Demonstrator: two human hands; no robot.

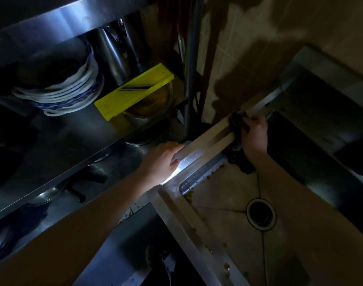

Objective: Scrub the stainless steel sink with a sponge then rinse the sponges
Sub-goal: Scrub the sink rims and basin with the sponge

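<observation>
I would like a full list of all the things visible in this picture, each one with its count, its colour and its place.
sink: one, steel, lower right; brown crumbs along its edges
drain: one, dark with a metal ring, in the sink floor
sponge: one, dark, on the back rim of the sink
plates: one stack, white with blue pattern, on the shelf at left
slicer: one, yellow, lying across the bowl
bowl: one, steel, on the shelf
jugs: at least two, steel, at the back of the shelf
pipe: one, dark grey, upright beside the shelf
left hand: grips the sink rim
right hand: holds the sponge
</observation>
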